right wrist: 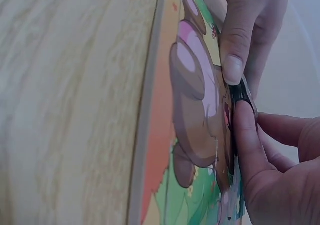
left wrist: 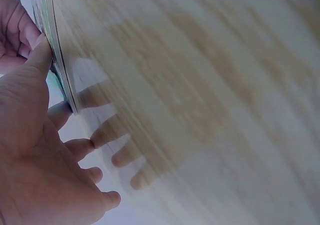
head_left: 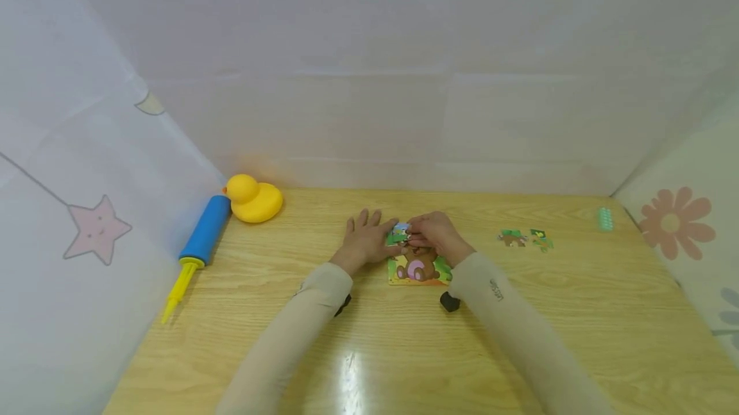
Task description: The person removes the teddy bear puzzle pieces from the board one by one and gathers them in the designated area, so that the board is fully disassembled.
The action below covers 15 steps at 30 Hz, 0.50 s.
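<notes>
A puzzle board (head_left: 419, 267) with a brown bear picture lies flat on the wooden table, its upper part partly covered by both hands. My left hand (head_left: 364, 240) spreads its fingers at the board's left side; thumb and index finger touch the puzzle at a green-and-blue puzzle piece (head_left: 398, 234). From the right, my right hand (head_left: 439, 234) pinches at that piece between thumb and fingers. In the right wrist view the thumb of my left hand (right wrist: 240, 40) presses on the bear picture (right wrist: 200, 95), close to the fingertips of my right hand (right wrist: 280, 185).
Two loose puzzle pieces lie to the right, a brown-green one (head_left: 513, 238) and a green one (head_left: 541, 240). Farther right sits a small mint-green item (head_left: 605, 219). At the left are a yellow toy duck (head_left: 254, 199) and a blue-and-yellow hand pump (head_left: 204, 232). A curtain (head_left: 369, 120) stands behind the table.
</notes>
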Each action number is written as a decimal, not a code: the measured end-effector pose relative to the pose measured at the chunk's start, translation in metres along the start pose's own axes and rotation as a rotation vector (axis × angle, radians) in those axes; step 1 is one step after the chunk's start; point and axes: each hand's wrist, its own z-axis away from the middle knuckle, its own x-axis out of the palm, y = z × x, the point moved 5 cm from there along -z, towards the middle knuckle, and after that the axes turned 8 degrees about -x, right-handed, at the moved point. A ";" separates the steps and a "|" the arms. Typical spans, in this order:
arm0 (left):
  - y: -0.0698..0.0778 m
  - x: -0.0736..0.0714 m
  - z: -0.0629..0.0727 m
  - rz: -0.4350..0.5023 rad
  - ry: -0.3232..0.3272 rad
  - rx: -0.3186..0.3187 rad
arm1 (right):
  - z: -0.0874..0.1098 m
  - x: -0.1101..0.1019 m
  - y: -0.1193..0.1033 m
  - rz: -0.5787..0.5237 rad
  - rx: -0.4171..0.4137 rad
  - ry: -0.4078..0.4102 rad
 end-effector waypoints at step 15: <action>0.004 -0.002 0.001 0.011 -0.009 0.040 | 0.005 -0.038 0.007 -0.198 -0.075 -0.074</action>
